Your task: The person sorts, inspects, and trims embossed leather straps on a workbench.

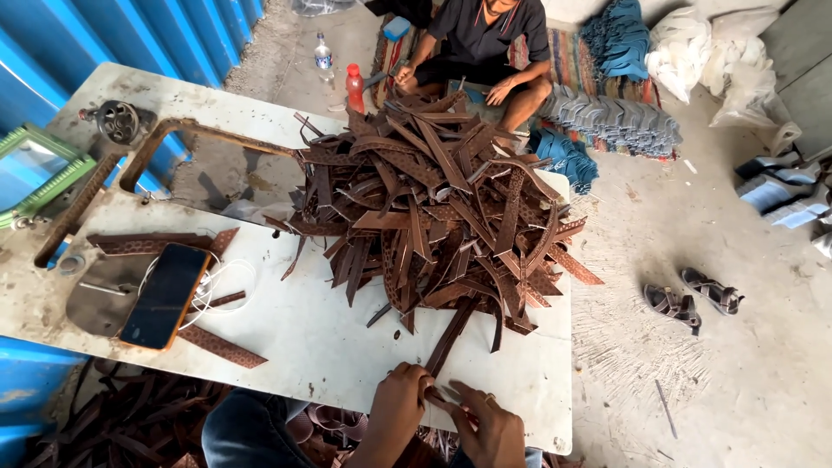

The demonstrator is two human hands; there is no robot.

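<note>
Dusty concrete floor [745,381] surrounds your white worktable [312,338], which stands against a blue corrugated wall [130,26]. At the table's near edge your left hand [400,406] and right hand [490,425] meet, both pinching the same dark brown leather strap [451,334]; its near end sits between your fingers while the rest runs away from you toward the heap. That heap of brown embossed straps [433,199] fills the middle of the table, directly beyond your hands, and spills to the far and right edges.

To your left lie a phone in an orange case [165,295] with a white cable [221,282] coiled beside it, a few loose straps [221,347] near it, and a rusty frame [139,160] around a cutout in the tabletop. More straps are piled under the table by your knee [251,429].

Across the table another person [485,43] sits on a striped mat, hands low over their own work, with stacks of blue-grey cut pieces [615,121] beside them. A red bottle [354,88] and a clear bottle [323,56] stand on the floor near the table's far edge. A pair of sandals [693,299] rests on the floor to your right, well apart from the table.
</note>
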